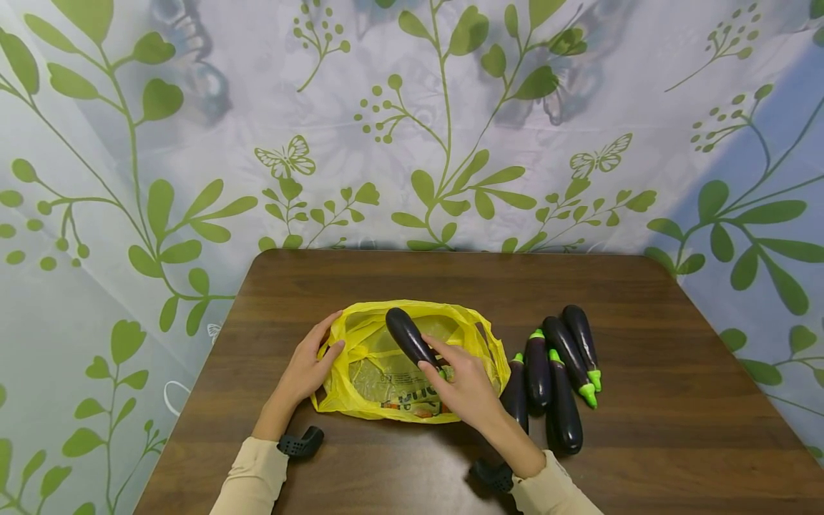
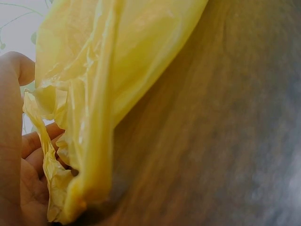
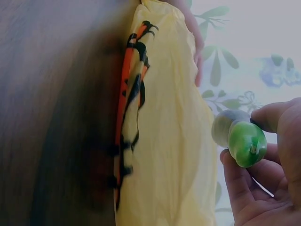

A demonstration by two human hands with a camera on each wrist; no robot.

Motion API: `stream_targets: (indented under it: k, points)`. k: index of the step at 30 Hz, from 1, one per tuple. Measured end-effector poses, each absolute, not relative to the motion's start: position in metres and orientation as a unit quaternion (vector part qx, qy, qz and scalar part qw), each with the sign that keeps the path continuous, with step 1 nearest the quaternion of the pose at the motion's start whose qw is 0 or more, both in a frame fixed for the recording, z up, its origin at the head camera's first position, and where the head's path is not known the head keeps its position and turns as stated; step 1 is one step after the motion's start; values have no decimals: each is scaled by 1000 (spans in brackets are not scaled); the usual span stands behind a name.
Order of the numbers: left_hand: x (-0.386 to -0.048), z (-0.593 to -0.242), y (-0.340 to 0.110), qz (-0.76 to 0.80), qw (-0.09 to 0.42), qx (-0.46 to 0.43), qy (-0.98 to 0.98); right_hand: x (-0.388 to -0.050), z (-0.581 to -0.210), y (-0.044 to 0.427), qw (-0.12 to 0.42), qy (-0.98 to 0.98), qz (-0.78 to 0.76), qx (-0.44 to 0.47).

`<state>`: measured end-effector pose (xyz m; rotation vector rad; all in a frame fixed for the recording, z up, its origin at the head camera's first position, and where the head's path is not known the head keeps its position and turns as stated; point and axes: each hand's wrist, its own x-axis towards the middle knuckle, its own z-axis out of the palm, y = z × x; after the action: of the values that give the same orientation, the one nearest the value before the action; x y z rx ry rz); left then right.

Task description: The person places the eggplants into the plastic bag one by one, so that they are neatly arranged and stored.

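A yellow plastic bag (image 1: 360, 404) stands on the table with its mouth spread wide. My left hand (image 1: 311, 366) holds the bag's left rim, its thumb on the near side; in the left wrist view the crumpled yellow plastic (image 2: 94, 117) lies between thumb and fingers. Over the bag's mouth, my right hand (image 1: 468, 383) pinches a dark purple eggplant (image 1: 408, 336) near its stem end, tilted with the rounded end up and to the left. Its green cap (image 3: 248, 143) faces the right wrist camera. Printed lettering shows on the bag's near side.
Several more eggplants (image 1: 568, 411) with green caps lie in a loose group right of the bag, partly behind the right forearm. The brown wooden table (image 1: 644, 343) ends at a leaf-patterned curtain (image 1: 412, 143).
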<state>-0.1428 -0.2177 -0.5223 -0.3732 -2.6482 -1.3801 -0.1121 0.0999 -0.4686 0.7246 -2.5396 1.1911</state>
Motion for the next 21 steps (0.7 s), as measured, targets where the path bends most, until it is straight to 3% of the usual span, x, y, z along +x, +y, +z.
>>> stream_targets:
  k: [21]
  points:
    - [-143,-522,-217,-451,68,-120,-882,-110,-486,67,58,-867,435,237]
